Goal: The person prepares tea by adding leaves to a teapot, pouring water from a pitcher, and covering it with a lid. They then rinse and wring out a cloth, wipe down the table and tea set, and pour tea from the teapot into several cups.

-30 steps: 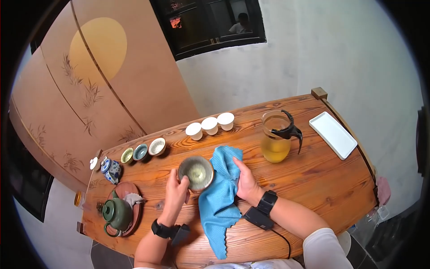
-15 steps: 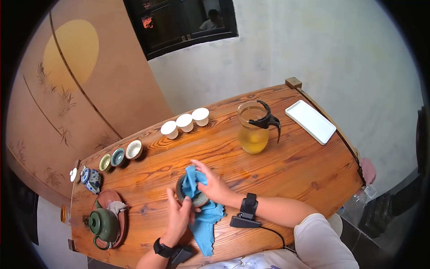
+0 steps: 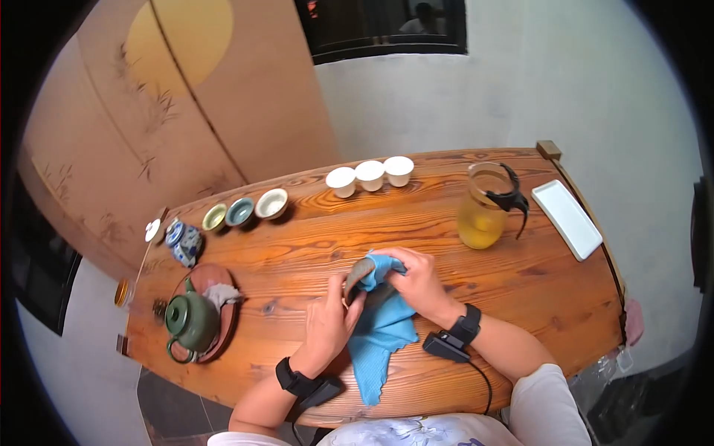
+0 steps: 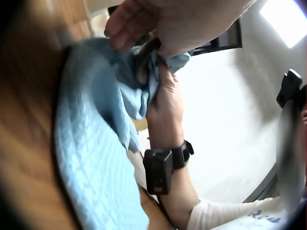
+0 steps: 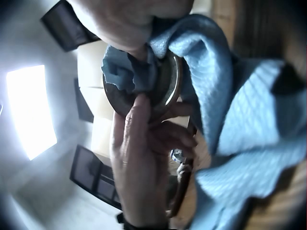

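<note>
My left hand [image 3: 326, 325] grips a small grey-green bowl [image 3: 353, 285] with a brown rim, thumb at its edge. The bowl is tilted up on its side over the table's near middle. A light blue cloth [image 3: 381, 331] is bunched in my right hand [image 3: 422, 288], which pinches it inside the bowl and over its rim. In the right wrist view, the bowl's rim [image 5: 178, 81] faces the camera with a fold of cloth tucked into it. The cloth's lower part hangs toward the table's front edge.
At the left, a green teapot [image 3: 192, 321] sits on a reddish tray [image 3: 229, 327] behind a blue-and-white pot [image 3: 184, 242]. Three small bowls [image 3: 240, 212] and three white cups [image 3: 370, 175] line the back. A glass pitcher [image 3: 480, 215] of yellow liquid and a white tray [image 3: 567, 220] stand right.
My right hand has brought the cloth up into the bowl. The bowl, earlier facing upward in my left hand, is now tipped onto its side. The head view has also shifted.
</note>
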A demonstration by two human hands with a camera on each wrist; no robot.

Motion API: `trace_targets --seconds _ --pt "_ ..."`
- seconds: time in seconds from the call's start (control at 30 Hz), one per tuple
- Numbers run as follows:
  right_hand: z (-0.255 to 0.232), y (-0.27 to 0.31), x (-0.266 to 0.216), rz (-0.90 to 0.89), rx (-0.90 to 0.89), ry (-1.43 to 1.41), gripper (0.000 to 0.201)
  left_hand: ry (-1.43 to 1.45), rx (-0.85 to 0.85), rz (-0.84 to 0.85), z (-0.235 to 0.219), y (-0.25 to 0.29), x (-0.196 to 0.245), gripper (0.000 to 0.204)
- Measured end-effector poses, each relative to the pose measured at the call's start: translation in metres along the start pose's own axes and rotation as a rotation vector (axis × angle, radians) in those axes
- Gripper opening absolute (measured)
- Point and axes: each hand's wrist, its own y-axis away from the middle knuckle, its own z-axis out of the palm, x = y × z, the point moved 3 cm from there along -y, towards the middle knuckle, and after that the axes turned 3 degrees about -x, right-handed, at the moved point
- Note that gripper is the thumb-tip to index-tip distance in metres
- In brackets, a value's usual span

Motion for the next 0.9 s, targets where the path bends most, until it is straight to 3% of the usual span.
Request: trace_targets --seconds 0.03,0.07,0.13,0.27,0.33,0.37,0.43,0.47,0.53,0.57,0.6,0.63,0.7,0.8,0.83,0.87,0.9 --pt "-0.003 -0.003 -0.012 -0.153 -0.045 0.169 0.029 -0.130 0.015 0.102 -0.004 -0.001 0.001 0.038" --pt "-0.002 -0.003 -0.014 -0.160 -0.060 0.160 0.029 -0.260 0.025 0.205 -0.007 -0.001 0.003 0.039" --pt "0.004 0.003 -0.026 -0.458 -0.016 0.465 0.030 -0.278 0.014 0.181 -0.010 0.002 0.005 0.040" --pt "0.012 0.007 -0.042 -0.583 -0.073 0.489 0.028 -0.369 -0.003 0.212 -0.007 0.006 0.000 0.036" --pt "0.013 0.008 -0.035 -0.594 -0.088 0.443 0.029 -0.221 0.033 0.299 -0.005 0.006 -0.004 0.028" --pt "0.012 0.006 -0.028 -0.400 -0.077 0.291 0.030 -0.222 0.036 0.297 -0.006 0.006 -0.001 0.028" --pt "0.014 0.008 -0.013 0.029 -0.056 -0.013 0.031 0.095 -0.055 0.016 -0.004 0.005 -0.001 0.022" --pt "0.019 0.012 -0.008 0.030 -0.060 -0.013 0.031 0.096 -0.053 0.013 -0.002 0.005 -0.003 0.022" --pt "0.029 0.021 0.011 0.337 0.001 -0.343 0.024 0.340 -0.117 -0.195 0.008 0.005 -0.015 0.015" --pt "0.033 0.023 0.009 0.337 0.082 -0.423 0.020 0.340 -0.116 -0.197 0.015 0.005 -0.021 0.015" --pt "0.041 0.028 0.009 0.339 0.079 -0.425 0.020 0.609 -0.080 -0.197 0.025 0.005 -0.025 0.014" --pt "0.050 0.036 0.016 0.471 0.120 -0.652 0.020 0.877 -0.040 -0.194 0.031 0.005 -0.028 0.014" --pt "0.056 0.044 0.014 0.650 0.108 -1.064 0.021 0.935 -0.012 -0.216 0.034 0.006 -0.019 0.014" --pt "0.050 0.039 0.024 0.602 0.060 -0.922 0.020 0.896 -0.065 -0.241 0.026 0.006 -0.021 0.016" --pt "0.045 0.034 0.039 0.472 0.051 -0.661 0.026 0.694 -0.151 -0.263 0.021 0.003 -0.018 0.018" --pt "0.035 0.025 0.034 0.466 0.051 -0.658 0.026 0.493 -0.232 -0.282 0.016 0.002 -0.018 0.021" --pt "0.017 0.009 0.013 0.162 0.001 -0.263 0.031 0.425 -0.207 -0.274 0.010 -0.001 -0.024 0.025"
